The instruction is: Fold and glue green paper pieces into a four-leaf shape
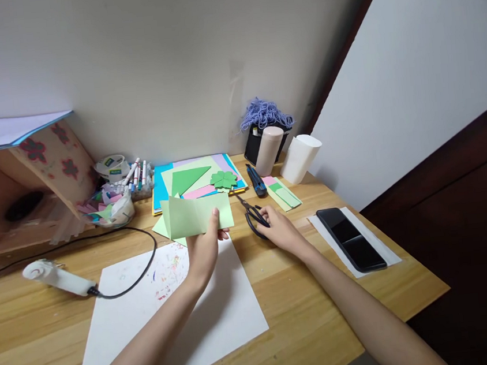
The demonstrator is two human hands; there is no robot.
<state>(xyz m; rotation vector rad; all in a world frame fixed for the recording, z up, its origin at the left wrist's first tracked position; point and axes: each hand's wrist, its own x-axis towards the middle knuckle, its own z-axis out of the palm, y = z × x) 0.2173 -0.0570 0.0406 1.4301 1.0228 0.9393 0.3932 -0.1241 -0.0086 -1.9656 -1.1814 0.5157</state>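
Observation:
My left hand (205,253) is closed on a creased strip of light green paper (190,216), its thumb lying across the front. The strip is held above a large white sheet (167,330) marked with coloured smudges. To the right, my right hand (281,229) has its fingers at the handles of black scissors (254,219), whose blades point away from me. Part of the handle loops is hidden by those fingers. Behind the strip, a green paper clover (224,180) and a green paper triangle (188,179) rest on a stack of coloured paper (161,176).
A blue utility knife (256,181) and paper strips (286,194) lie beyond the scissors. Right of them are a white roll (302,159) and a phone (349,238). At left sit a corded white glue gun (59,277), a scrap tub (118,210) and a cardboard box (57,173).

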